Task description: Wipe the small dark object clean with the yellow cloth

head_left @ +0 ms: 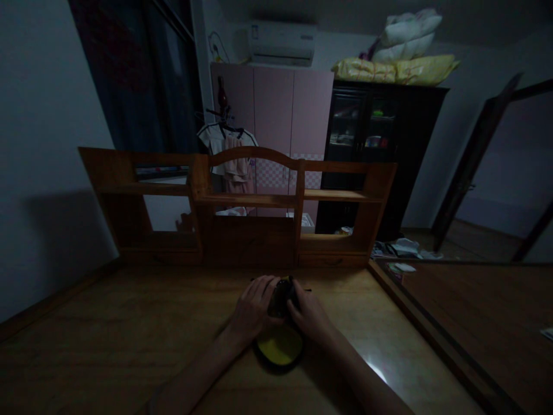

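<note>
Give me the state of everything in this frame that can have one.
Dark object: held between both hands; details too dim
Left hand: fingers curled, gripping
Right hand: fingers curled, gripping
Yellow-faced piece: yellow side showing
Shelf drawers: shut
Pink wardrobe: doors shut
Dark cabinet: doors apparently shut
Room door: open
Clothes: hanging

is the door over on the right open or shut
Open: past the edge of the dark door, the floor and a pale wall beyond are visible.
</note>
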Tool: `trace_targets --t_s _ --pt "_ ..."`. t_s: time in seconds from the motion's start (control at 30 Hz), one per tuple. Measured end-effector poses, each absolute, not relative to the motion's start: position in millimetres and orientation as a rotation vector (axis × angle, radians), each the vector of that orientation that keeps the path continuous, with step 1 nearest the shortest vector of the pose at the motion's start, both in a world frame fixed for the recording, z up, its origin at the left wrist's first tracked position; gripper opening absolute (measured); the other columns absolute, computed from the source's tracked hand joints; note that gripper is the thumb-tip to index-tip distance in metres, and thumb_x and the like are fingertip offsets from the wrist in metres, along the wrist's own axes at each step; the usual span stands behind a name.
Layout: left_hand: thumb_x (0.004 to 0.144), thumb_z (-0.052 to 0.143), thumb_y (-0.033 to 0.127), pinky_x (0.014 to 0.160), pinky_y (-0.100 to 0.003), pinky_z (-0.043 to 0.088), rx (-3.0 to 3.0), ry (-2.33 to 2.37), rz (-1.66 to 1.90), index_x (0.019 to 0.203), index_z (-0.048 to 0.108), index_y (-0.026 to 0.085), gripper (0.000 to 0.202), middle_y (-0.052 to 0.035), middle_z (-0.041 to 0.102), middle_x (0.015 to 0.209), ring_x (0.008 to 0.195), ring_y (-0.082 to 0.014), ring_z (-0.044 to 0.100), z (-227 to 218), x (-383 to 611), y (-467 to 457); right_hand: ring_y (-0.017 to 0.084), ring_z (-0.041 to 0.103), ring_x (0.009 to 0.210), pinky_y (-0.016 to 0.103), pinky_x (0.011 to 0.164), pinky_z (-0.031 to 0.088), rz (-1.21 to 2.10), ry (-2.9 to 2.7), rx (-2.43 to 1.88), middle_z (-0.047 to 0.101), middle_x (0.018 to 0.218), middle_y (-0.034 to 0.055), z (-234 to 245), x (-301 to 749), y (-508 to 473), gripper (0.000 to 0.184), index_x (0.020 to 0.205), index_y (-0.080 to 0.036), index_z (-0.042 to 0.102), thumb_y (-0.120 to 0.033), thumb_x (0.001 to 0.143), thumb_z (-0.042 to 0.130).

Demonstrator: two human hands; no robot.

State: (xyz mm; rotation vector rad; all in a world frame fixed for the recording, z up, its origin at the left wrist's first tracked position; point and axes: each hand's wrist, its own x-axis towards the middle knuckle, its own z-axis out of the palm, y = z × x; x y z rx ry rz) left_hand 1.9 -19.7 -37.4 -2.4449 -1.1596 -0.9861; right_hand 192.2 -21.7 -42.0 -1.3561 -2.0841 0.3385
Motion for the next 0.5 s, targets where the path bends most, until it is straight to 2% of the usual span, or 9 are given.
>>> trace_targets --t_s 0.33,0.5 --pt "0.062 0.08 0.036 0.102 -0.049 0.04 -2.453 -1.169 -1.012 0.133 0.038 0.019 0.085 -0.0134 0.052 0.127 0.118 -0.033 0.049 -37.7 1.8 -19.5 0.023 0.063 0.097 0.029 0.08 0.045 0.332 -2.11 -1.322 0.067 0.11 0.0155 -41.4 192.9 -21.0 0.054 0.141 -0.013 0.034 -0.026 0.09 0.046" --pt "0.065 0.077 0.037 0.102 -0.05 0.041 -2.454 -1.155 -1.017 0.134 0.037 0.019 0.081 -0.0132 0.053 0.126 0.118 -0.033 0.049 -36.9 2.6 -20.7 0.022 0.065 0.088 0.026 0.073 0.044 0.329 -2.078 -1.311 0.069 0.102 0.0131 -37.5 190.2 -21.7 0.044 0.134 -0.014 0.042 -0.024 0.091 0.044"
